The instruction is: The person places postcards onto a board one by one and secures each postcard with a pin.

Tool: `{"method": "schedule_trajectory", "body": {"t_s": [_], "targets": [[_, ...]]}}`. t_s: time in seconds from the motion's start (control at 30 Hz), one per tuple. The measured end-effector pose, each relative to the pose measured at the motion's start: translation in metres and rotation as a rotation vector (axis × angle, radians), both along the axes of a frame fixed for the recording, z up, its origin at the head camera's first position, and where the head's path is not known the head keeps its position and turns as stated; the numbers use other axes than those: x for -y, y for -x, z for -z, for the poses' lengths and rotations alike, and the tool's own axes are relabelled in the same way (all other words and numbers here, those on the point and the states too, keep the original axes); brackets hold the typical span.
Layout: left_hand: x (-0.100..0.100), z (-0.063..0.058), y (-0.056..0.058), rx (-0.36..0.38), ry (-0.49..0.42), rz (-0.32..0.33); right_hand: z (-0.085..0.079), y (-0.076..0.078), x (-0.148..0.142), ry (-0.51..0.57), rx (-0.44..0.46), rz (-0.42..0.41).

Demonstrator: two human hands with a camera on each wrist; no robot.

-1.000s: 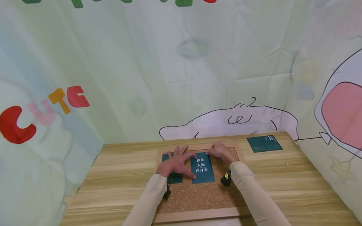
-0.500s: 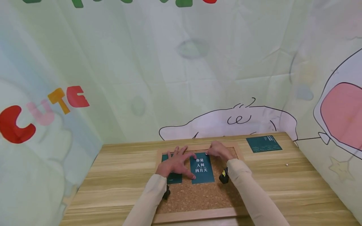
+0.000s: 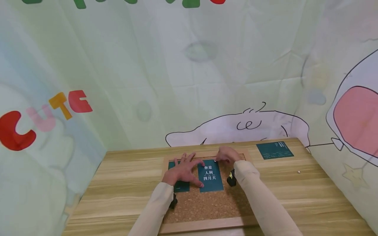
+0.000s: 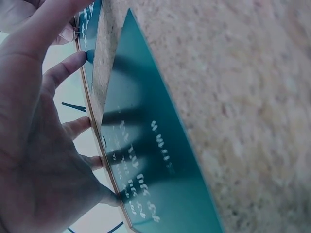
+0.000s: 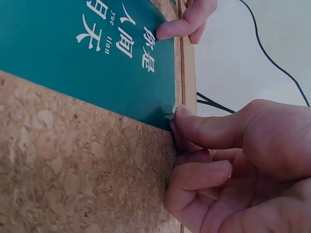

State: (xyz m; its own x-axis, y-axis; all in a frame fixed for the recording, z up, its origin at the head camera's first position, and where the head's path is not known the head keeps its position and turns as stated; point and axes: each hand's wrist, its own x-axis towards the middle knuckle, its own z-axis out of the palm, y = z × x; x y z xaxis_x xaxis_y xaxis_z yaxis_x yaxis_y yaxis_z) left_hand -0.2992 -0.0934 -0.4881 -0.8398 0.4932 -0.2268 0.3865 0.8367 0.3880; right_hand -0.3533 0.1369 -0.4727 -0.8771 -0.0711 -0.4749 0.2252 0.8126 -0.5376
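Note:
A dark teal card (image 3: 211, 185) with white Chinese characters lies on a wood-framed corkboard (image 3: 200, 208). Fingers spread wide, my left hand (image 3: 183, 171) presses it with index fingertip and thumb along its left side. At the card's upper right corner, my right hand (image 3: 228, 155) pinches a small pale thumbtack (image 5: 175, 111) between thumb and index finger; its thin pin points at the card in the right wrist view. A second teal card (image 4: 155, 121) sits to the left on the cork, partly hidden under my left hand in the head view.
Another teal card (image 3: 274, 150) lies on the wooden table (image 3: 124, 183), back right. One loose thumbtack (image 3: 299, 172) rests on the tabletop in front of that card. A printed cloth backdrop (image 3: 141, 82) stands behind the table.
My right wrist and forearm have swung slightly left while the fingertips stay at the card's corner. The left hand and the cards hold their places.

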Motion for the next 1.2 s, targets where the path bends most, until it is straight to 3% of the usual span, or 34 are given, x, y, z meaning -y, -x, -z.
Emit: {"method": "schedule_trajectory", "body": {"t_s": [0.3,0.73,0.93,1.07,1.2], "targets": [[0.002,0.000,0.000,-0.008,0.007,0.006,-0.007,0.003,0.006,-0.046,0.033,-0.003],[0.001,0.001,0.000,-0.019,0.019,0.014,-0.006,-0.001,0.004,-0.184,-0.094,-0.108],[0.001,-0.001,0.000,-0.017,0.015,0.011,-0.012,-0.009,0.000,-0.130,-0.095,-0.046],[0.002,-0.001,-0.001,-0.012,0.003,0.013,-0.009,-0.009,-0.002,-0.105,-0.088,0.022],[0.008,0.002,-0.001,-0.026,-0.032,0.028,-0.005,-0.010,-0.004,-0.121,-0.086,0.033]]}}
